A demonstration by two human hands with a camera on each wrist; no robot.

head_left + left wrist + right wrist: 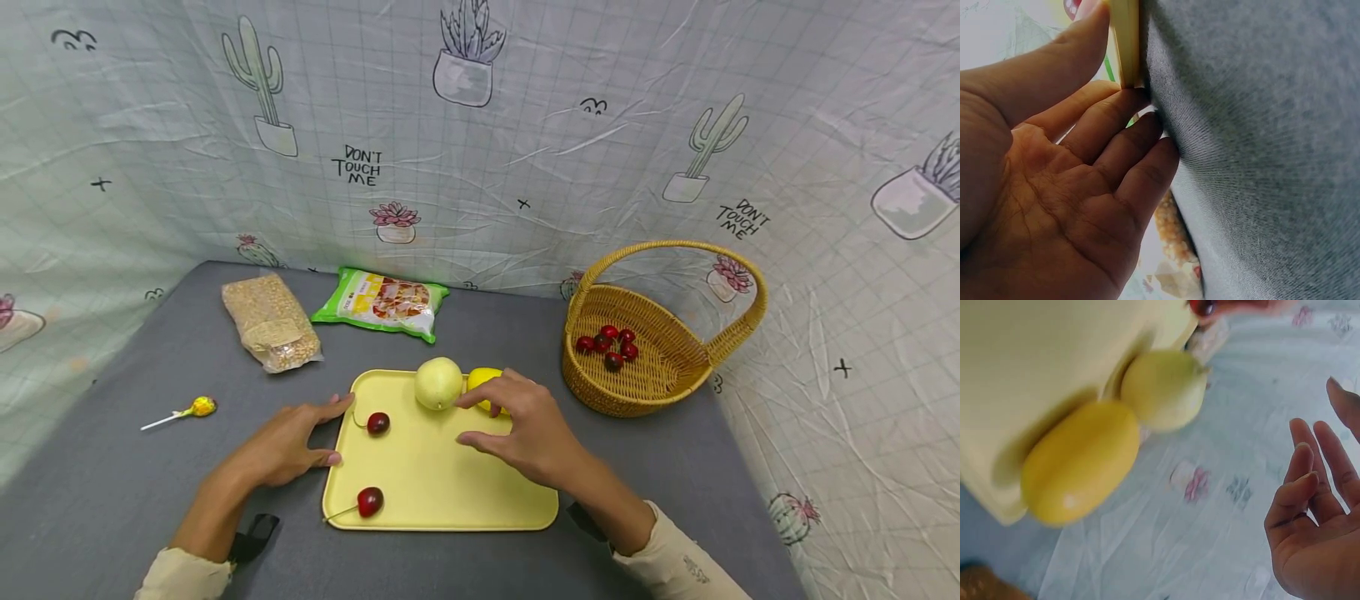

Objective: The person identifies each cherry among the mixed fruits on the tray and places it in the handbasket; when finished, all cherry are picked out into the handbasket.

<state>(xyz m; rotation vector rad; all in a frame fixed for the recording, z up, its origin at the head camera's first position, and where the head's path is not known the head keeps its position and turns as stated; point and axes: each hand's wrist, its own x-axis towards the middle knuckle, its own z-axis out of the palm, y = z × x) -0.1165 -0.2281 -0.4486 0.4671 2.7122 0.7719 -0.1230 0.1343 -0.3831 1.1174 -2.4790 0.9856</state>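
Observation:
A pale yellow rectangular tray (pixel 442 483) lies on the grey tabletop. My left hand (pixel 288 442) touches its left rim, thumb and index fingertip spread apart along the edge. In the left wrist view, the thumb (pixel 1079 59) lies against the tray's side, with fingertips at its edge near the cloth. My right hand (pixel 528 425) hovers over the tray's right part, fingers spread and holding nothing. It partly covers a smooth yellow oval fruit (pixel 1082 462), beside a round pale green pear (pixel 438 383). Two stemmed cherries, one upper (pixel 378 423) and one lower (pixel 370 502), lie on the tray's left side.
A wicker basket (pixel 637 404) with a tall handle stands to the right, several cherries (pixel 613 361) inside. Behind the tray lie a green-edged snack packet (pixel 382 302) and a clear bag of grains (pixel 270 321). A yellow-wrapped lollipop (pixel 201 407) is at the left.

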